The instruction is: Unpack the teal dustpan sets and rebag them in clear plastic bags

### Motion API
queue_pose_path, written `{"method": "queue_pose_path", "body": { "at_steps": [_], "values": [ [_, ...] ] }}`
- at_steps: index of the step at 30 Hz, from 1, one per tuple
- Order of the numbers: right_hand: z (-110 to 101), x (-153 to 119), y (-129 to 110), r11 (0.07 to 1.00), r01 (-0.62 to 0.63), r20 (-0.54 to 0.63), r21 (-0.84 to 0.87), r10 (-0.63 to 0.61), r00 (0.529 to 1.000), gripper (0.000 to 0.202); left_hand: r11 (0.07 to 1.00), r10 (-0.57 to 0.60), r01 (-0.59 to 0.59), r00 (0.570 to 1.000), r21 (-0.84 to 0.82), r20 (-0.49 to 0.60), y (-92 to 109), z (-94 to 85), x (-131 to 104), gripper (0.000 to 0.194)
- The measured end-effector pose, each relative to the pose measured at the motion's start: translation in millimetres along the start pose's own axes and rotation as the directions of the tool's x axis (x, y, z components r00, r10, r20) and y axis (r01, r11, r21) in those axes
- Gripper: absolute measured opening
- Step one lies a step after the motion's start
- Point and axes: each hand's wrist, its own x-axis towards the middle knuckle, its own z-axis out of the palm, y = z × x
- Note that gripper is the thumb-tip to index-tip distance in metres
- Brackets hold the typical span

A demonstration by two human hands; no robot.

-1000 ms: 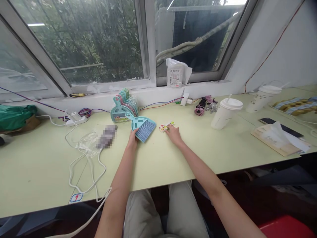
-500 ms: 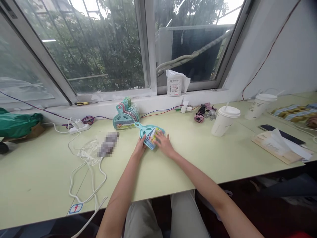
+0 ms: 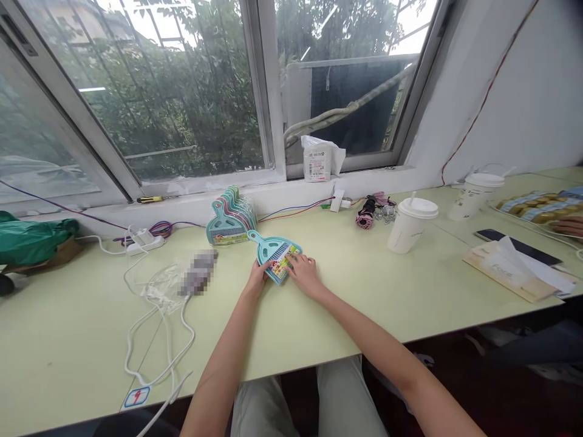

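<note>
The teal dustpan lay flat on the bench, just in front of the window sill, with a small brush nested in it and a bright label across the brush. I had my left hand against the pan's near left edge, fingers curled lightly onto it rather than clenched round it. My right hand lay on the near right edge, fingers spread and pressing flat on the label, gripping nothing. Just behind the pan stood a stack of pans, upright and fanned, leaning toward the sill. To the left lay a crumpled clear bag and a looping white cable that ran from a power strip. Well to the right stood two lidded cups, near a small pink umbrella.
</note>
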Motion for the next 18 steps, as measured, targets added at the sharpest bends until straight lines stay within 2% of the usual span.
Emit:
{"method": "queue_pose_path", "body": {
  "at_steps": [7, 12, 15, 17, 18],
  "values": [
    [-4, -2, -4, 0.993, 0.061, -0.019, -0.100, -0.064, 0.998, 0.049, 0.998, -0.001, -0.003, 0.997, 0.055, 0.079, 1, -0.1, -4, 0.054],
    [-3, -3, -6, 0.995, 0.047, -0.021, -0.087, -0.049, 0.999, 0.049, 0.998, -0.009, 0.008, 1.000, 0.063, 0.019, 1, 1.1, -6, 0.050],
    [-4, 2, -2, 0.999, -0.019, -0.068, 0.029, 0.021, 0.997, 0.047, 1.000, -0.005, 0.005, 1.000, 0.026, 0.027, 2, 2.3, -5, 0.049],
    [-6, 7, 4, 0.968, -0.113, -0.153, 0.224, 0.149, 0.977, 0.056, 1.000, 0.008, -0.008, 1.000, 0.006, 0.030, 2, 2.8, -3, 0.048],
    [-6, 10, 7, 0.916, -0.159, -0.173, 0.368, 0.235, 0.956, 0.064, 1.000, 0.016, -0.016, 1.000, 0.000, 0.027, 1, 2.7, -3, 0.048]
  ]
}}
